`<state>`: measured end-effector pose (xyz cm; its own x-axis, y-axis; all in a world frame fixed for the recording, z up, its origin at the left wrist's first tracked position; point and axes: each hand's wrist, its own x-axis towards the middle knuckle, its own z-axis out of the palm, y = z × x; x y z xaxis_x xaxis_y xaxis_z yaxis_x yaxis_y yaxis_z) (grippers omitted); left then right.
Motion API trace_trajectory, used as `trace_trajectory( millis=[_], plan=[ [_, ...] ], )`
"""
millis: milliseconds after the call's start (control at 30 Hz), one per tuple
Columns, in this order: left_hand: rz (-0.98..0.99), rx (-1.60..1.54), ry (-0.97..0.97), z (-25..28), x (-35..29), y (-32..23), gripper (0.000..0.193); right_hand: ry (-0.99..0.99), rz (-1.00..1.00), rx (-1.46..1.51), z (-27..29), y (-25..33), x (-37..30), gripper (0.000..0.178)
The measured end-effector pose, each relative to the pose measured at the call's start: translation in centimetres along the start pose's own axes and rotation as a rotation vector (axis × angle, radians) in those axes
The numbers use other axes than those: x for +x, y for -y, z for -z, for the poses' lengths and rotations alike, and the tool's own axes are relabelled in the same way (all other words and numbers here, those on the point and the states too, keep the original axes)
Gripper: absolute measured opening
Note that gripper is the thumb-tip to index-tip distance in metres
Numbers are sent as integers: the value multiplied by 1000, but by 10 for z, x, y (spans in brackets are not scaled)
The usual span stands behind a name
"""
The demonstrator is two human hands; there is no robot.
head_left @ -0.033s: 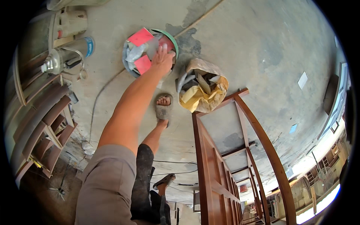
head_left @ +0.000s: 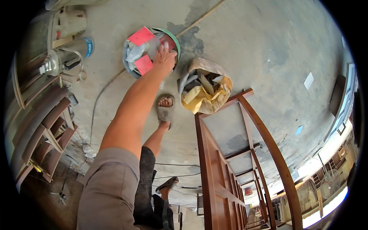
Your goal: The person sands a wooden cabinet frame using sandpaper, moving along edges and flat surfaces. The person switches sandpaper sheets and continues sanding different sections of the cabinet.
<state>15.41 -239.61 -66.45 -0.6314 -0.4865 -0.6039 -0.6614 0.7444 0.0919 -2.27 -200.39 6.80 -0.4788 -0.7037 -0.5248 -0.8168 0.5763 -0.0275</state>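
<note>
My left hand (head_left: 165, 58) reaches into a round bucket (head_left: 177, 43) with a green rim, its fingers stretched out and slightly blurred. Their tips are at a red sheet (head_left: 167, 40) on the bucket's right side; whether they touch it is unclear. Two more red, flat, square-cut sheets lie on top, one at the back (head_left: 140, 36) and one nearer me (head_left: 143, 64). Between them is a pale, crumpled plastic-like piece (head_left: 135, 53). Most of what lies deeper in the bucket is hidden. My right hand is out of view.
Right of the bucket stands an open sack (head_left: 220, 68) of scraps and yellow sheets. A brown wooden frame (head_left: 281, 161) extends beside it. At left are a metal flask (head_left: 57, 61) and wooden shelving (head_left: 50, 134). A sandaled foot (head_left: 165, 111) is on the concrete floor.
The whole view has shifted slightly, so things sit a little further left and up. My left hand stays in the bucket, its fingers a little lower against the red sheet.
</note>
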Motion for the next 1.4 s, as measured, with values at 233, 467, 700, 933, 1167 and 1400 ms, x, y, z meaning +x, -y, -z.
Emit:
trace_trajectory(
  millis=[233,467,700,933,1167,1400],
  plan=[
    [5,-36,-121,-24,0,12,44,-57,12,34,0,-4,-8,28],
    [-143,-511,-457,25,-57,38,41,-38,13,80,5,-2,-9,23],
    [415,-1153,-510,53,-83,67,27,-16,-98,207,12,10,-3,32],
    [452,-1682,-218,140,-149,45,42,-96,10,184,13,0,-21,36],
    [69,-1994,75,263,-281,-20,51,-287,-21,241,-5,0,-21,25],
    [-178,-2267,470,401,-478,-130,45,-308,-37,300,-21,-12,-22,36]
  ],
)
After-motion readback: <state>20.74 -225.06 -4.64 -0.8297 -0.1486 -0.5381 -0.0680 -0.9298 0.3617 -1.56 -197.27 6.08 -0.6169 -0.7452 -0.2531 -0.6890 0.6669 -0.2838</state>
